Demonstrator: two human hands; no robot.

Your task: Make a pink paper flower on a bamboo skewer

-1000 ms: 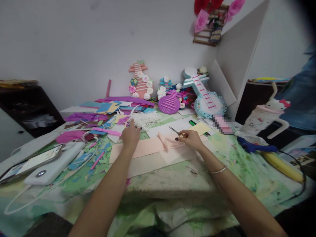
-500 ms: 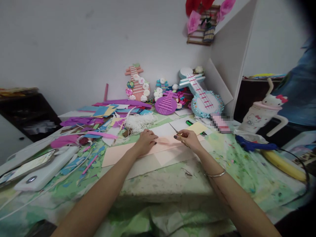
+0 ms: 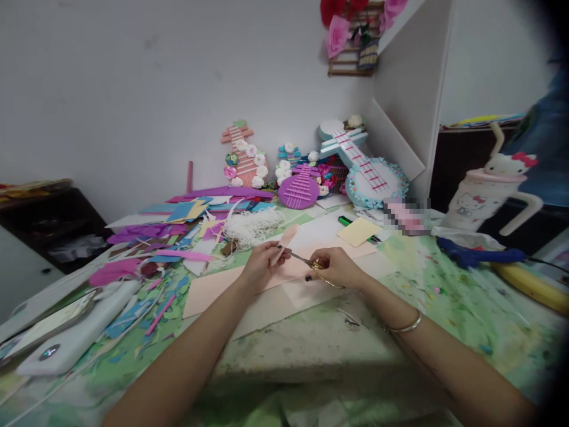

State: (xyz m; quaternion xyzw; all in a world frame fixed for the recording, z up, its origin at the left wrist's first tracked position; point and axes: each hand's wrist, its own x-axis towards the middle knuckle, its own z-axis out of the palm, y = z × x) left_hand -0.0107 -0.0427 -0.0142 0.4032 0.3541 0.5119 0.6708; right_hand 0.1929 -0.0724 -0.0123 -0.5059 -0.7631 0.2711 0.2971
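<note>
A: Left hand (image 3: 262,264)?
B: Fingers pinch a pink strip (image 3: 287,239), tilted, held just above the pink sheet (image 3: 208,289) at mid-bench (image 3: 444,296).
A: Right hand (image 3: 338,268)?
B: Fingers clenched in the scissors (image 3: 299,257) handles; the blades touch the strip's lower end.

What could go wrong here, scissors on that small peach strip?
The scissors in the right hand meet the peach strip right beside the fingers of the left hand; a nick seems possible. The strip is small and held off the table by one end, so it may twist and cut crooked. Offcuts could get lost among the paper scraps.
</note>
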